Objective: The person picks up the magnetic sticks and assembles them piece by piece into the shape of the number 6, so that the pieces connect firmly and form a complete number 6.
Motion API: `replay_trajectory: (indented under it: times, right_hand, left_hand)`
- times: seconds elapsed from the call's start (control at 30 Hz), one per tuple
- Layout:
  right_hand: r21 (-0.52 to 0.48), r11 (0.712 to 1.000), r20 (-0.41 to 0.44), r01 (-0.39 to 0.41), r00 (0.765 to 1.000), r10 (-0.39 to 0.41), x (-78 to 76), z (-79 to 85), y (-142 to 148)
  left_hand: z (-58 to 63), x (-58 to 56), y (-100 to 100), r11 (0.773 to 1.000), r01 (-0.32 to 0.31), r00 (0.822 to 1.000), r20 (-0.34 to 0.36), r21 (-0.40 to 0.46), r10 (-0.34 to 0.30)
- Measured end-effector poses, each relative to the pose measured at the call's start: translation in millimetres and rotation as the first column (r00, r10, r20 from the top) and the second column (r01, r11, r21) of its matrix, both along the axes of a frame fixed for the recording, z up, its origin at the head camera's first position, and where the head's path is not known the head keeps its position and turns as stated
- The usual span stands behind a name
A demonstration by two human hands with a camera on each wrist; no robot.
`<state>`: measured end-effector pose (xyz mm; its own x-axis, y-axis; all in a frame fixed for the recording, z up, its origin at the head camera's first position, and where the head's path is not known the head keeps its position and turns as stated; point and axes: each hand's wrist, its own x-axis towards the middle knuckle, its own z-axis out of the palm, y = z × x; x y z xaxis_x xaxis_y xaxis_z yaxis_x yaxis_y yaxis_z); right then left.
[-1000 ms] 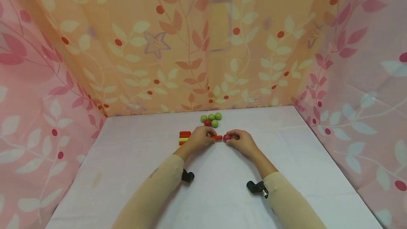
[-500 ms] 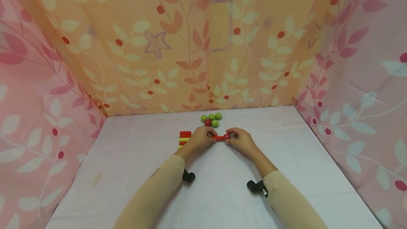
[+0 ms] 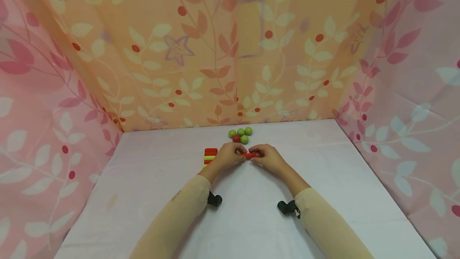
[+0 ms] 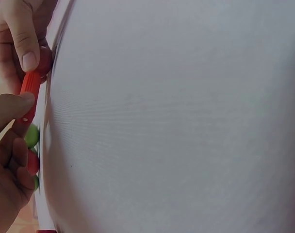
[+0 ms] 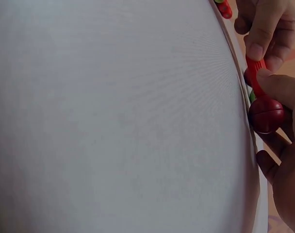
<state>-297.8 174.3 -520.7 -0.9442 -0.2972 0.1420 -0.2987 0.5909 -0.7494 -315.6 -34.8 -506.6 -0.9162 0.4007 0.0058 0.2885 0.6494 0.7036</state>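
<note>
Hands (image 3: 229,154) both pinching red rod (image 4: 31,84), red ball (image 5: 266,116) at R end, L sleeve (image 3: 170,219) w/ illegible print (image 3: 175,196)

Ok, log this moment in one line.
left hand: pinches red stick | right hand: pinches same stick | red ball: at stick's end | loose balls: beyond hands | other sticks: beside left hand

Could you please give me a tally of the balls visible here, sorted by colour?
Green balls: 4
Red balls: 2, one grouped with the green, the other at the end of the red stick held in the hands
Total: 6 balls
</note>
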Motion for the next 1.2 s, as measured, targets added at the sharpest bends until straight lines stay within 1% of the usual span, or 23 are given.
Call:
replay_trajectory:
  times: [0.2, 0.37, 0.53, 0.7, 0.8, 0.93, 1.03, 1.17, 1.2]
  right_hand:
    - [0.008, 1.0, -0.004, 0.028, 1.0, -0.028, -1.8, -0.1, -3.0]
    - [0.017, 0.999, 0.0, 0.042, 0.999, -0.042, -4.1, -1.4, -3.2]
    - [0.006, 0.999, 0.013, 0.037, 0.999, -0.037, -3.3, -0.6, -2.7]
    - [-0.002, 1.0, 0.018, 0.03, 0.999, -0.029, -1.6, 0.0, -2.6]
    - [-0.004, 1.0, 0.017, 0.025, 1.0, -0.025, -1.3, -1.3, -1.3]
    - [0.019, 1.0, 0.01, 0.022, 1.0, -0.022, -2.2, -2.1, 1.6]
    - [0.035, 0.999, 0.013, 0.021, 1.0, -0.021, -3.1, -2.5, 4.9]
    - [0.04, 0.999, 0.022, 0.025, 0.999, -0.026, -4.1, -3.3, 9.1]
    - [0.041, 0.999, 0.025, 0.029, 0.999, -0.03, -4.6, -3.8, 10.0]
  left_hand:
    - [-1.5, 0.5, 1.0, 1.0, 0.001, 1.0, 0.014, 0.007, -0.001]
    - [0.5, 1.5, 1.8, 1.0, -0.001, 1.0, 0.006, -0.001, 0.001]
    - [2.6, 3.3, 1.5, 1.0, 0.011, 1.0, 0.01, -0.01, -0.011]
    - [6.3, 2.9, -1.2, 1.0, 0.024, 0.999, 0.037, -0.006, -0.024]
    - [10.3, -0.2, -4.8, 0.999, 0.029, 0.998, 0.046, 0.016, -0.03]
    - [17.4, -5.5, -10.7, 0.999, 0.0, 0.999, 0.052, 0.041, -0.002]
    - [21.5, -10.8, -14.6, 1.0, -0.02, 1.0, 0.022, 0.019, 0.02]
    - [24.0, -21.3, -18.6, 1.0, -0.027, 0.998, -0.052, 0.004, 0.027]
    - [24.3, -24.0, -19.5, 0.999, -0.033, 0.998, -0.061, 0.008, 0.033]
